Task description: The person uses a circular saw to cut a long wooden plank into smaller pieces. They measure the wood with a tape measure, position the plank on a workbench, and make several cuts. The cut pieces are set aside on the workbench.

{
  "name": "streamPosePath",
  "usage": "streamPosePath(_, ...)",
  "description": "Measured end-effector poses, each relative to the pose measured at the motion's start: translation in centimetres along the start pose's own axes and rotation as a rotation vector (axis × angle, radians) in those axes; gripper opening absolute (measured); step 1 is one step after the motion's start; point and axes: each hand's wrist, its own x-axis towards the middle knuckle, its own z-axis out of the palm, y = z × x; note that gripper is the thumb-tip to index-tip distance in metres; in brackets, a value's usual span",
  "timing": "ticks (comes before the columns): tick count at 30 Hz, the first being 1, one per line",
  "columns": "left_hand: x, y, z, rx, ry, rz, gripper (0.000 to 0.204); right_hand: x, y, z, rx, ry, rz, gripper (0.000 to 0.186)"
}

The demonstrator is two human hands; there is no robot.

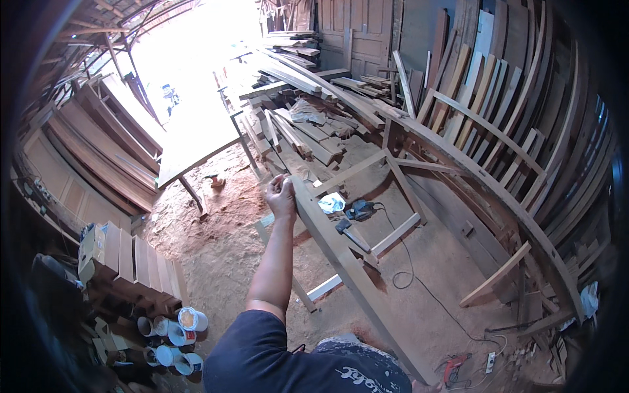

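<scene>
Head view: left hand (pixel 282 195) curled closed on the plank (pixel 352 274), probably to steady it. Right hand (pixel 424 388) (mostly cropped): couldn't tell its grip.

Dark navy shirt (pixel 298 363), short sleeve (pixel 254 333), white lettering (pixel 357 378), pale speckles (pixel 370 355).

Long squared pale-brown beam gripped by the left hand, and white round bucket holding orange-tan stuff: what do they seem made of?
Beam: apparently bare wood, by its matte, unpainted-looking face and straight edges; species unclear. Bucket: probably plastic, by its smooth, even white wall, though coated metal can't be excluded.
</scene>
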Motion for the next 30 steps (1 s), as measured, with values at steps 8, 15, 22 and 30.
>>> streamPosePath(8, 1.2, 1.1, -0.9, -0.184, -0.216, -0.019, 0.036, 2.0, -0.1, -5.9, 0.516, -0.154, -0.137, 0.07)
streamPosePath(15, -1.2, 2.9, -1.1, -0.49, -0.343, -0.299, 0.043, 0.7, -2.0, -3.3, 0.819, -0.454, -0.153, 0.077)
streamPosePath(22, -1.6, 1.5, -0.9, -0.485, -0.405, -0.399, 0.047, 1.4, -2.3, -5.2, 0.745, -0.508, -0.136, 0.069)
streamPosePath(30, 7.2, -4.7, -10.5, -0.421, -0.653, -0.565, 0.056, 0.3, 0.1, -2.9, 0.804, -0.675, -0.011, 0.065)
